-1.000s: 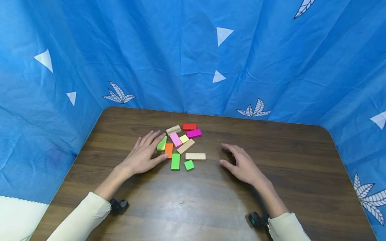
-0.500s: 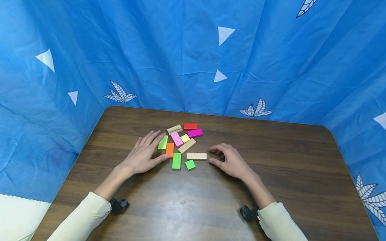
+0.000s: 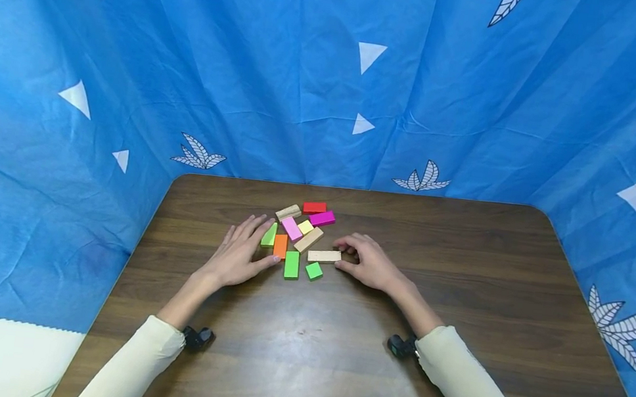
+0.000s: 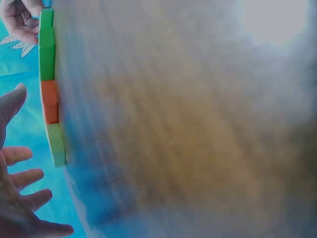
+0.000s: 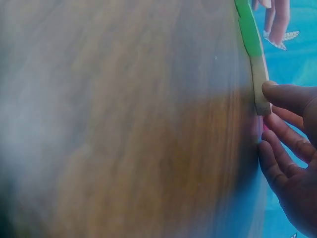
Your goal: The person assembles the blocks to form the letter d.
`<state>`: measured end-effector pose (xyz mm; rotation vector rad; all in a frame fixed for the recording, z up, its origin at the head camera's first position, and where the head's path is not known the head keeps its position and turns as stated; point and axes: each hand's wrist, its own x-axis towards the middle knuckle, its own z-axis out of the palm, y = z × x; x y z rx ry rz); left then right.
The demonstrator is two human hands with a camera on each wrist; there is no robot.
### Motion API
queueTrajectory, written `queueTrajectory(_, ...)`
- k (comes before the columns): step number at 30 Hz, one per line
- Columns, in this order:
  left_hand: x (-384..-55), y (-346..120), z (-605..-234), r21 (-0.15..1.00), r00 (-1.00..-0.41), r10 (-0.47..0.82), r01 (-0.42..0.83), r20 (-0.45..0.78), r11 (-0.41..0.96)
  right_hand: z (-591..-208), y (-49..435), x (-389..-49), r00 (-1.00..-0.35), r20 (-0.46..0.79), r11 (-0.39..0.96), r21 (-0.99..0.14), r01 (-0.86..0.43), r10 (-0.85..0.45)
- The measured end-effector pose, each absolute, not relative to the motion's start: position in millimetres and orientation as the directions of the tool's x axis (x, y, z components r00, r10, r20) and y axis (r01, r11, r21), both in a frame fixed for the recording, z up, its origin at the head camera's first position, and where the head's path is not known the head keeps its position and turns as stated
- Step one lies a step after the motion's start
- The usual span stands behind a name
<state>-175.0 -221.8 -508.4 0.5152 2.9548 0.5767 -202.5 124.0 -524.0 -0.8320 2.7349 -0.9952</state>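
Observation:
My left hand (image 3: 235,256) lies at the left of a group of small coloured blocks, fingers spread. Its fingertips are beside a light-green block (image 3: 269,235), its thumb near an orange block (image 3: 280,247). My right hand (image 3: 366,263) is at the right end of a plain wooden block (image 3: 323,257), its thumb and fingers apart on either side of that end. In the right wrist view, the thumb (image 5: 285,94) overlaps the wooden block (image 5: 260,84); firm contact is unclear. A green block (image 3: 292,265) and a small green block (image 3: 314,271) lie nearby.
Behind lie a red block (image 3: 314,208), a magenta block (image 3: 322,218), a pink block (image 3: 292,228), a yellow block (image 3: 305,227) and two more wooden blocks. All are on a brown wooden table (image 3: 299,355). A blue curtain (image 3: 285,75) hangs behind it.
My right hand has moved left, from well apart to the end of the plain wooden block. My left hand and the blocks have stayed about where they were.

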Motion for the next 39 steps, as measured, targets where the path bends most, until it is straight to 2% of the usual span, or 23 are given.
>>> queueTrajectory(22, -179, -222, -507, 0.41, -0.933, 0.361, 0.326, -0.007, 0.852, -527, 118, -204, -0.84, 0.079, 0.656, -0.587, -0.475, -0.537)
queueTrajectory(39, -187, -185, -506, 0.353, -0.935, 0.343, 0.35, 0.086, 0.868, -527, 123, -200, -0.86, 0.097, 0.652, -0.61, -0.449, -0.501)
